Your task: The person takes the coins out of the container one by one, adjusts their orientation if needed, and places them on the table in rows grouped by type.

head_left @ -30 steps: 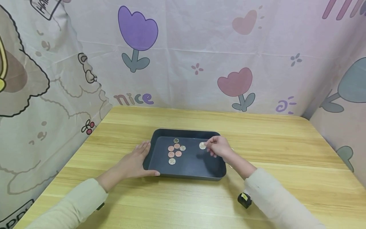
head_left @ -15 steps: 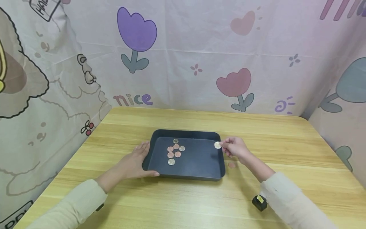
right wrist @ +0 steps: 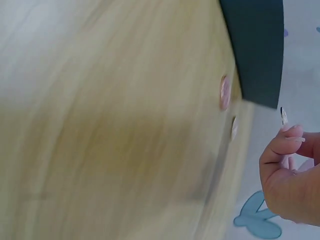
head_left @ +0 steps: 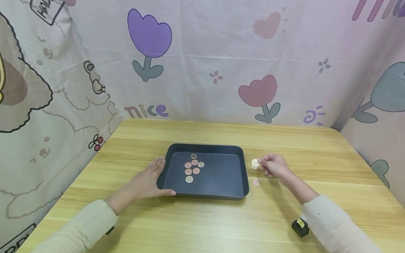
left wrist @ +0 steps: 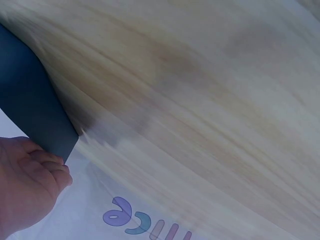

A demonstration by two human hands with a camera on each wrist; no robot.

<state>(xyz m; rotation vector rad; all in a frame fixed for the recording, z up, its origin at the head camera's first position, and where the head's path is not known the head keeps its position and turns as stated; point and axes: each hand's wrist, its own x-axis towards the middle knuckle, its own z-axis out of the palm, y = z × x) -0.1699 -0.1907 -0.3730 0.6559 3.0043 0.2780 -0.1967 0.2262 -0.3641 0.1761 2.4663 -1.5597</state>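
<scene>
At the dark baking tray, my left hand rests against the left wall, its thumb along the front corner; the left wrist view catches its fingertips on the tray's side. Just right of the tray, my right hand pinches a pale gold coin between thumb and fingertips. That coin appears edge-on in the right wrist view. Another coin shows partly behind it, and a copper coin lies nearer the front. Several copper and gold coins lie inside the tray, left of its middle.
The wooden table reaches back to a printed cloth backdrop. A black device with a yellow mark sits at the right sleeve.
My right hand has carried the gold coin from over the tray's right part, past its wall, to above the table on the right. The left hand has stayed at the tray.
</scene>
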